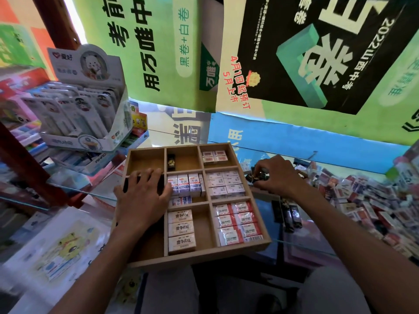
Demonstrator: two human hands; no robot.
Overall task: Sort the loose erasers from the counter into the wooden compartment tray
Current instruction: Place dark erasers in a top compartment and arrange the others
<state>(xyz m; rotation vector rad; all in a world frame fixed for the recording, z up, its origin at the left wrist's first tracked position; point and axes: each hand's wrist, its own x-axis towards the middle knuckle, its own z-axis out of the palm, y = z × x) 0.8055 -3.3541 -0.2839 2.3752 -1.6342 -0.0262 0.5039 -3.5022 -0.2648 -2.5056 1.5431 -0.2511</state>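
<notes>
Glass shop surface, posters behind. Wooden compartment tray mostly filled. Left hand flat, grip released, steadying tray's left column. Right hand grip pinching dark-wrapped erasers just right of tray. Best matched to lone dark eraser in top-middle compartment; lift clear of rim, lay flat, keep tray pinned.

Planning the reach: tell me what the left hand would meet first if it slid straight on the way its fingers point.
The left hand lies flat, fingers pointing away and slightly right. Probably first the wooden divider just past its fingertips, then the lone black eraser behind it; depth is uncertain.
</notes>
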